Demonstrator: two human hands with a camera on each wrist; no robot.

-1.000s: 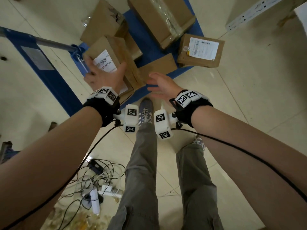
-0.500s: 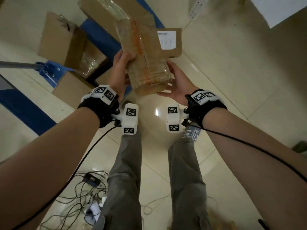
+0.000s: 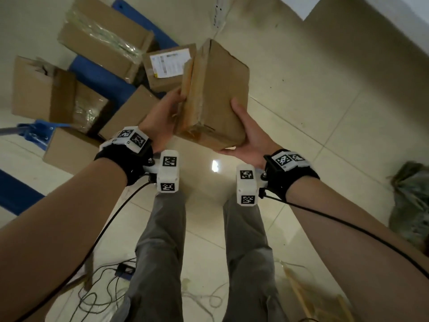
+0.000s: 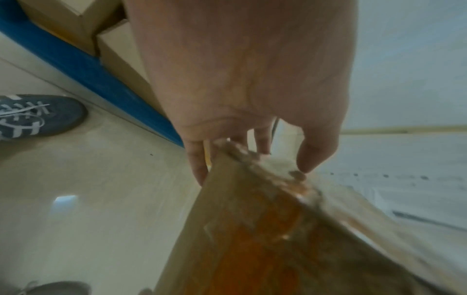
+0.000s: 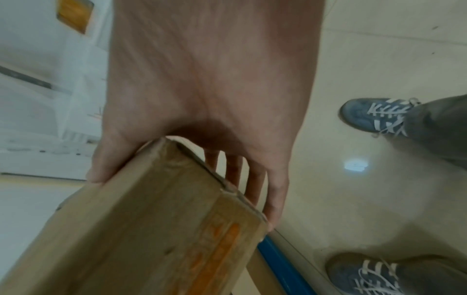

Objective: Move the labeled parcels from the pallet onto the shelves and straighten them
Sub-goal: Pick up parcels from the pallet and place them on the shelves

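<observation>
Head cam showing whole scene: cardboard parcel (image 3: 214, 94) hanging in air over tile floor (image 3: 325, 112), clear of blue pallet (image 3: 102, 77) with other boxes (image 3: 104, 43) lying on it. Wrist cams giving grip detail only.

Left hand (image 3: 162, 119) gripping parcel's left edge, thumb on top, fingers (image 4: 198, 165) wrapping underneath.

Right hand (image 3: 248, 133) cupping near right corner, thumb on side, fingers (image 5: 275, 199) going beneath.

Both forearms reaching forward, hands apart with parcel clamped between. Blue sneakers (image 5: 374, 115) showing only in wrist views.
</observation>
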